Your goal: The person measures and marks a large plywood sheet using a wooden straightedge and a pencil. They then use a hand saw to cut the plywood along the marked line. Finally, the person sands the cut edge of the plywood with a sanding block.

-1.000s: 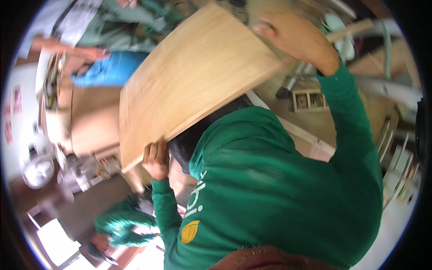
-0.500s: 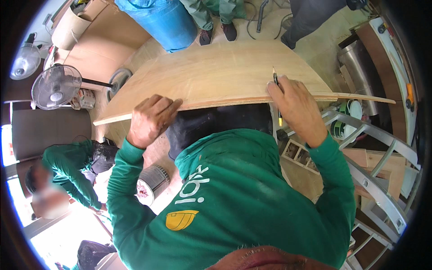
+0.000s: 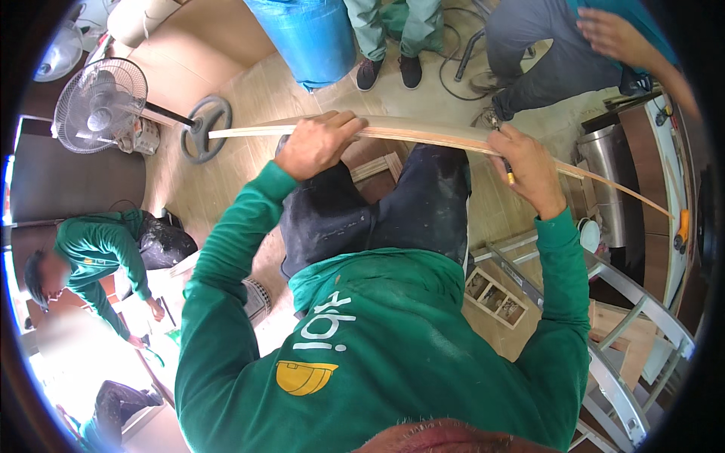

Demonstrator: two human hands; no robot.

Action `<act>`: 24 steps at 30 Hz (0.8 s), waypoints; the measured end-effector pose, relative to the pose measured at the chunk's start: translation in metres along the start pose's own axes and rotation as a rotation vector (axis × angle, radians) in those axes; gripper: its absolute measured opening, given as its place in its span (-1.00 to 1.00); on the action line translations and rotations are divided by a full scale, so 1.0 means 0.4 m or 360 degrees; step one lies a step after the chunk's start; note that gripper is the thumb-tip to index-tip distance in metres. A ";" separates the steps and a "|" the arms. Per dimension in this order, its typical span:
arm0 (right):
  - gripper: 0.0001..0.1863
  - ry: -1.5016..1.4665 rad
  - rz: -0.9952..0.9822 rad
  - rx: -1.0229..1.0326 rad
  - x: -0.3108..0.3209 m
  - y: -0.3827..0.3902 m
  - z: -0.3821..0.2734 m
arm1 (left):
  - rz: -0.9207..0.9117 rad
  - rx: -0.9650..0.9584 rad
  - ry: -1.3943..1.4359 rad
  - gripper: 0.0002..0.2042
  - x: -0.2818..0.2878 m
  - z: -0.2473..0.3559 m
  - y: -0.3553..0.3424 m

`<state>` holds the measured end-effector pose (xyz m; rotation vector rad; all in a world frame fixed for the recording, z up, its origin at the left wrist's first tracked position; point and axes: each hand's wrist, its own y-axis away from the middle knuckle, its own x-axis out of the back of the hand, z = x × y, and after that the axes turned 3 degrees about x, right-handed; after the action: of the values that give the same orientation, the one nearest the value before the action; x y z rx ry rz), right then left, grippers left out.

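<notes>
Wooden panel [image 3: 423,133] seen near edge-on, spanning in front of the thighs. Left hand [image 3: 319,143]: fingers together, curled over its edge, gripping. Right hand [image 3: 530,167]: closed on the edge further right, pencil [image 3: 510,175] tucked in the same grip. Beyond: blue bag [image 3: 306,41]. Fan [image 3: 102,106] off left, metal ladder [image 3: 621,371] lower right.

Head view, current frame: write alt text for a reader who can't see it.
A person's left hand grips the edge of a wooden board seen nearly edge-on, while the right hand, also at that edge, holds a pencil. A standing fan and a co-worker in green are at the left, a metal ladder at lower right.
</notes>
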<state>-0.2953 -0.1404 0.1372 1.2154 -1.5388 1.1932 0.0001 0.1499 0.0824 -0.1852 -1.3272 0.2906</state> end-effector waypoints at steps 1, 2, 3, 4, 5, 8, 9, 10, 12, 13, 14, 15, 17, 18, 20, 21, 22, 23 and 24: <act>-0.80 -0.0009 -0.0009 -0.0022 -0.006 0.004 0.028 | -0.0004 0.0004 0.0021 -0.66 -0.028 -0.002 -0.018; -0.81 -0.0018 -0.0041 -0.0060 -0.011 0.013 0.056 | -0.0014 0.0002 0.0053 -0.67 -0.058 0.001 -0.038; -0.81 -0.0024 -0.0073 -0.0100 -0.013 0.024 0.088 | 0.0001 0.0022 0.0053 -0.67 -0.088 0.008 -0.062; -0.81 -0.0041 -0.0078 -0.0117 -0.012 0.034 0.123 | 0.0025 -0.0002 0.0065 -0.67 -0.117 0.014 -0.090; -0.80 -0.0096 -0.0096 -0.0132 -0.010 0.047 0.157 | 0.0051 -0.0027 0.0075 -0.68 -0.143 0.022 -0.118; -0.80 -0.0178 -0.0196 -0.0267 -0.012 0.102 0.255 | 0.0016 -0.0071 0.0141 -0.71 -0.212 0.044 -0.212; -0.77 -0.0220 -0.0104 -0.0207 -0.021 0.124 0.282 | -0.0014 -0.0090 0.0157 -0.71 -0.235 0.056 -0.245; -0.77 -0.0192 -0.0125 -0.0276 -0.033 0.147 0.305 | -0.0038 -0.0118 0.0171 -0.72 -0.256 0.069 -0.275; -0.75 -0.0162 -0.0179 -0.0458 -0.054 0.206 0.337 | -0.0145 -0.0136 0.0161 -0.73 -0.293 0.098 -0.329; -0.74 -0.0135 -0.0186 -0.0524 -0.067 0.235 0.345 | -0.0217 -0.0135 0.0143 -0.74 -0.308 0.112 -0.350; -0.73 -0.0130 -0.0133 -0.0561 -0.084 0.261 0.349 | -0.0174 -0.0187 0.0158 -0.73 -0.322 0.125 -0.366; -0.73 -0.0136 -0.0066 -0.0572 -0.101 0.282 0.351 | -0.0154 -0.0224 0.0171 -0.73 -0.332 0.134 -0.374; -0.72 -0.0130 0.0027 -0.0615 -0.118 0.320 0.360 | -0.0136 -0.0260 0.0189 -0.72 -0.349 0.148 -0.384; -0.71 -0.0124 0.0054 -0.0643 -0.130 0.326 0.366 | -0.0138 -0.0257 0.0188 -0.71 -0.353 0.150 -0.383; -0.71 -0.0130 0.0141 -0.0627 -0.141 0.331 0.383 | -0.0140 -0.0235 0.0187 -0.68 -0.358 0.151 -0.378; -0.70 -0.0132 0.0201 -0.0584 -0.143 0.329 0.393 | -0.0132 -0.0222 0.0190 -0.67 -0.359 0.150 -0.376; -0.70 -0.0147 0.0232 -0.0517 -0.144 0.327 0.403 | -0.0120 -0.0207 0.0199 -0.66 -0.360 0.149 -0.374; -0.70 -0.0151 0.0202 -0.0587 -0.144 0.326 0.411 | -0.0088 -0.0204 0.0189 -0.63 -0.361 0.148 -0.369; -0.70 -0.0178 0.0149 -0.0630 -0.144 0.325 0.416 | -0.0124 -0.0143 0.0187 -0.62 -0.358 0.144 -0.364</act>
<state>-0.4186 -0.2803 0.0228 0.9668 -1.8281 0.8333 -0.0712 -0.0348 0.0066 -0.2223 -1.2285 0.1522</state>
